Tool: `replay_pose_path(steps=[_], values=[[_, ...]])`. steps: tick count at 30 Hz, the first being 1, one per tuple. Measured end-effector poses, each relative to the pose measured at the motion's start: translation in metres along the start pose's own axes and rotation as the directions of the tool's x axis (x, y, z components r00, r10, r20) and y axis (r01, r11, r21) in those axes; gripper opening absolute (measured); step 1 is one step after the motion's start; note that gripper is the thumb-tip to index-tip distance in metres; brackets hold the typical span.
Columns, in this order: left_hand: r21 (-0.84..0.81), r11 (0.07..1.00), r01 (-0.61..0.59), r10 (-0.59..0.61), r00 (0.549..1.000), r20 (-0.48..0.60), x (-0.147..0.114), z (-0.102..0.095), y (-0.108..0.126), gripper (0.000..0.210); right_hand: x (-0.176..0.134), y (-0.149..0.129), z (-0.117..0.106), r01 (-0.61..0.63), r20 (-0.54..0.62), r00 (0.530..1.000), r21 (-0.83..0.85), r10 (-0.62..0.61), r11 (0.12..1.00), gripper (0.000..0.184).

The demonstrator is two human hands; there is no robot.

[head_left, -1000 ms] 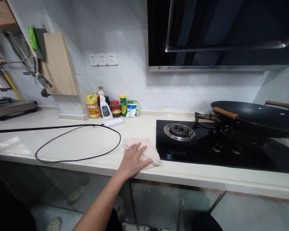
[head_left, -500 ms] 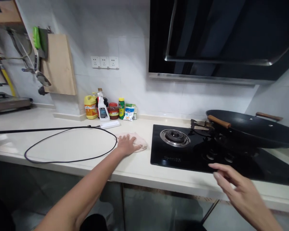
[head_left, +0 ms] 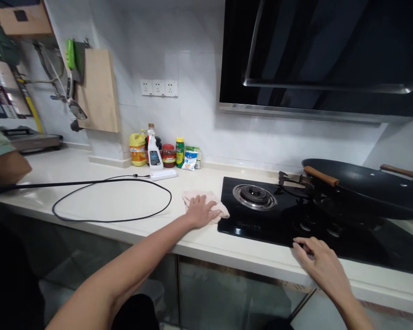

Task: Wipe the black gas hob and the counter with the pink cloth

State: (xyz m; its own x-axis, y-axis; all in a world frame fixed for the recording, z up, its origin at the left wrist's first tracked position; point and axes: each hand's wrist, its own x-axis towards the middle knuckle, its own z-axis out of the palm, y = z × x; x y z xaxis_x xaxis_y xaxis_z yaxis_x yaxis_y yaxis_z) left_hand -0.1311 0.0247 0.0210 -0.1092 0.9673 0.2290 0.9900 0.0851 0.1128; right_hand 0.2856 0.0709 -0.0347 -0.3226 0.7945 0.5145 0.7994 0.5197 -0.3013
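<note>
My left hand [head_left: 200, 211] presses down on a pale pink cloth [head_left: 189, 197], its fingers bent over the fabric. The cloth lies crumpled on the white counter, and its right end reaches the left edge of the black gas cooktop [head_left: 234, 220]. Loosely curved, with nothing in it, my right hand [head_left: 321, 263] is at the cooktop's front edge. Whether its fingertips touch the surface I cannot tell.
A black wok [head_left: 365, 183] with wooden handles sits on the right burner. A looped black cable [head_left: 112, 222] lies on the counter. Bottles, including a white spray bottle [head_left: 154, 153], stand by the wall. Another person's arm [head_left: 10, 169] is at the far left.
My left hand has slid the cloth right, up to the cooktop. My right hand has come closer to the cooktop's front edge. The view has turned left, and another person's arm now shows.
</note>
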Motion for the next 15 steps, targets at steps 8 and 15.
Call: replay_pose_path(steps=[8,15], values=[[-0.108,0.949,-0.297,0.287,0.953,-0.100,-0.116,-0.018,-0.005,0.041,-0.005,0.010,0.008,-0.056,-0.068,0.996,0.045,0.059,0.997,0.044],[-0.036,0.999,0.013,-0.012,1.000,0.025,-0.101,-0.029,-0.084,0.053,-0.006,0.012,0.010,-0.041,-0.078,0.996,0.029,0.043,0.999,0.045]])
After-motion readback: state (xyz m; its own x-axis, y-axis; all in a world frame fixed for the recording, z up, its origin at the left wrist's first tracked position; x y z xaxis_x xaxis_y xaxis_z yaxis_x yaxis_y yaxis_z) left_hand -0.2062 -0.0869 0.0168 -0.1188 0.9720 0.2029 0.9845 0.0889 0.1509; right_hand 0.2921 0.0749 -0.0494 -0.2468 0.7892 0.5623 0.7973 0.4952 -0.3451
